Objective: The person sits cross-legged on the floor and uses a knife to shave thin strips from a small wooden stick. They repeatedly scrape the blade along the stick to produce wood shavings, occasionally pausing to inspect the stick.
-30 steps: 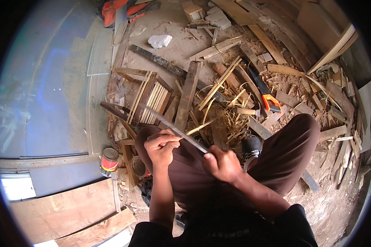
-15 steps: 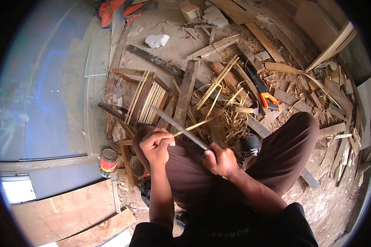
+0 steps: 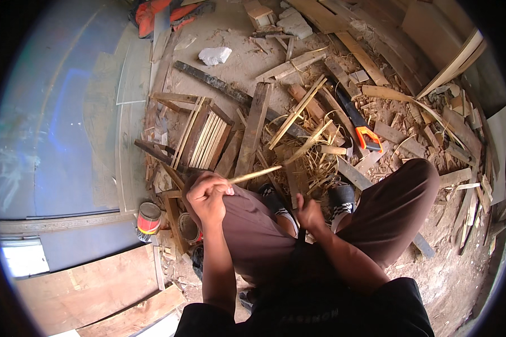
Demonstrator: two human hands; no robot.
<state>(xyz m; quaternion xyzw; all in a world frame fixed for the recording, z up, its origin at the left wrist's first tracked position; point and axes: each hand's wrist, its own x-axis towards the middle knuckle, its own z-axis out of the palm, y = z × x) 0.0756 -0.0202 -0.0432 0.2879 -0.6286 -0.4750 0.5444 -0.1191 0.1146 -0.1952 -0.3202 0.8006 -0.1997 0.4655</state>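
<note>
My left hand (image 3: pixel 207 196) is closed in a pinch around one end of a thin pale wooden stick (image 3: pixel 257 174), held above my left knee. The stick points right, its far end over the littered floor. My right hand (image 3: pixel 310 213) is closed around a long-bladed knife, between my knees and lower than the stick. A dark bit of the knife's handle (image 3: pixel 302 235) shows below the fist; its blade cannot be made out. Thin shavings (image 3: pixel 317 168) lie heaped beyond my right hand, and a blurred tan strip (image 3: pixel 309 144) shows past the stick's tip.
Ahead on the left, a wooden frame (image 3: pixel 194 135) carries several pale sticks. A handsaw (image 3: pixel 368 137) with an orange and black handle lies among scrap boards at right. Paint cans (image 3: pixel 148 218) stand by my left knee. A white lump (image 3: pixel 214 55) rests on the floor farther off.
My right hand has drawn slightly right, and the knife's blade, earlier stretched across the stick, no longer shows. The stick has moved little and its end now points farther clear.
</note>
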